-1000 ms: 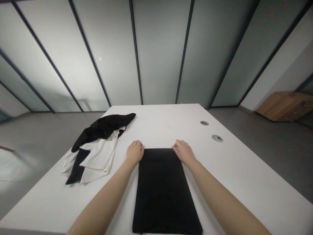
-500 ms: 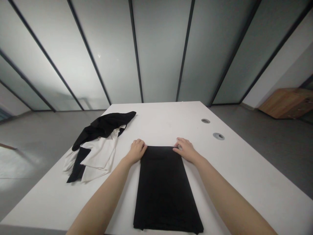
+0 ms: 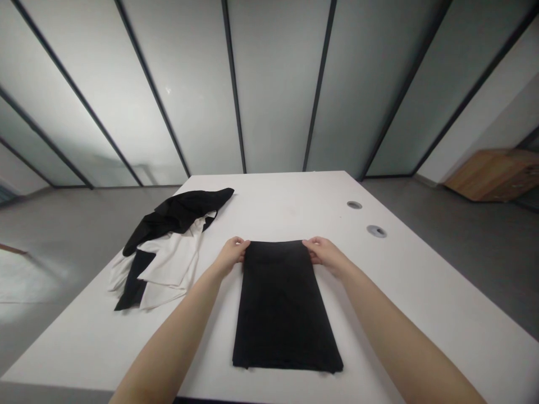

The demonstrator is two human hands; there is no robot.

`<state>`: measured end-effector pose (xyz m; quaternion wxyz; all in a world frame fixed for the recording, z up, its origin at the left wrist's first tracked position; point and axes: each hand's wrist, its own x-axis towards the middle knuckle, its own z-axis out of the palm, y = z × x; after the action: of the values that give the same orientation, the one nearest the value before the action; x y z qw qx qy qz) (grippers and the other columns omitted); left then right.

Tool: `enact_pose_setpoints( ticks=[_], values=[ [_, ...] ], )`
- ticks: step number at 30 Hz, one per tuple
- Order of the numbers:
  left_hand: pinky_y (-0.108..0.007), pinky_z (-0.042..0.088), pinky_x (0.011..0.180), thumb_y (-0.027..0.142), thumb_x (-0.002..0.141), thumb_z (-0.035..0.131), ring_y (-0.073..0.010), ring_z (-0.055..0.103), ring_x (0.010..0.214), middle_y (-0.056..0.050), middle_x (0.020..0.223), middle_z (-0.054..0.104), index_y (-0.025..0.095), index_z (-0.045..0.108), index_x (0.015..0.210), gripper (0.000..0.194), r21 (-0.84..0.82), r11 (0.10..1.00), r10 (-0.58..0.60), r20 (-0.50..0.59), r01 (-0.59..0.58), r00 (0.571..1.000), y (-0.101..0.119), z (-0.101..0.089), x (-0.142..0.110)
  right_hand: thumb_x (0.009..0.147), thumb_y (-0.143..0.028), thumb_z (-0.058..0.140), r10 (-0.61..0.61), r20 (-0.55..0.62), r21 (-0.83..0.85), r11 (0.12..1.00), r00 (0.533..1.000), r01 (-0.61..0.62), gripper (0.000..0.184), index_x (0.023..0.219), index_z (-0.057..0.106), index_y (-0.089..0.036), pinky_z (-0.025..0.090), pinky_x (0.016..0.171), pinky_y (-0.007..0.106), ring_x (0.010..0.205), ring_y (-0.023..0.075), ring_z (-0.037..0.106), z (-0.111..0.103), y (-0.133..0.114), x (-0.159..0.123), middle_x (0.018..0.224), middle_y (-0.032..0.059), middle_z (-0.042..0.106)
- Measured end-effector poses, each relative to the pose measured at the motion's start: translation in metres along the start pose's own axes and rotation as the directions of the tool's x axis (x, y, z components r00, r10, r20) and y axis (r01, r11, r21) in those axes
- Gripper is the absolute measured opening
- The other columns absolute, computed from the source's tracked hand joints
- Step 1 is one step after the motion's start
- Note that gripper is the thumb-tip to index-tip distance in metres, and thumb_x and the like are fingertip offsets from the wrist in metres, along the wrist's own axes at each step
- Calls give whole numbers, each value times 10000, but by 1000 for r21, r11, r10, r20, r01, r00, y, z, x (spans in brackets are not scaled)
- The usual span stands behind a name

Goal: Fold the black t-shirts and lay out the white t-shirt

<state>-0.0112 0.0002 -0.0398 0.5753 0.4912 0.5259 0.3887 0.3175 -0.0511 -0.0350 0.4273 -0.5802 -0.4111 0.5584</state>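
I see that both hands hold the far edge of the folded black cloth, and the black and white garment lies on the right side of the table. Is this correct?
Not quite. The head view shows the black-and-white garment on the left side of the white table, not the right. The rest stands: the left hand and right hand hold the far edge of the folded black cloth.

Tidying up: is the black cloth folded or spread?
Folded: the black cloth forms a straight-edged rectangle between left hand and right hand.
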Motion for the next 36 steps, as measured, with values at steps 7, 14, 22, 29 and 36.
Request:
enact_pose_setpoints(
  ticks=[7,14,22,29,36],
  values=[
    [-227,464,560,635,705,878,-125,588,639,1,706,594,174,609,822,546,26,1000,-14,40,13,999,4,-1,-5,962,-347,762,89,163,60,993,983,-100,194,939,650,-189,656,795,338,849,203,777,-11,-8,-5,1022,122,792],
    [-231,447,566,714,693,863,-137,595,646,-30,695,626,161,631,758,603,8,1000,-19,80,19,997,6,0,-6,987,-277,723,93,124,54,993,988,-100,114,956,701,-170,665,788,326,882,215,787,-6,-10,-6,1074,150,805],
    [-243,416,594,721,708,834,-145,577,661,-28,707,644,132,727,782,603,82,995,44,103,-53,994,4,2,-7,976,-334,752,90,152,-30,996,984,-86,190,947,758,-147,647,780,278,866,191,767,-4,-8,-6,1021,141,809],
    [-255,416,602,568,741,829,-176,615,695,-50,771,731,147,777,807,429,46,984,171,29,-172,985,0,5,-4,866,-244,830,38,51,-45,998,998,-35,263,1114,772,-178,629,716,274,893,206,764,1,-2,2,1089,110,806],
    [-304,533,751,482,691,900,-228,722,842,-95,948,816,151,820,945,425,-195,959,194,-70,-204,978,-6,12,4,833,-282,803,-121,-35,88,988,992,123,470,1294,727,-231,615,751,303,905,223,760,8,3,8,1042,58,811]
  ],
)
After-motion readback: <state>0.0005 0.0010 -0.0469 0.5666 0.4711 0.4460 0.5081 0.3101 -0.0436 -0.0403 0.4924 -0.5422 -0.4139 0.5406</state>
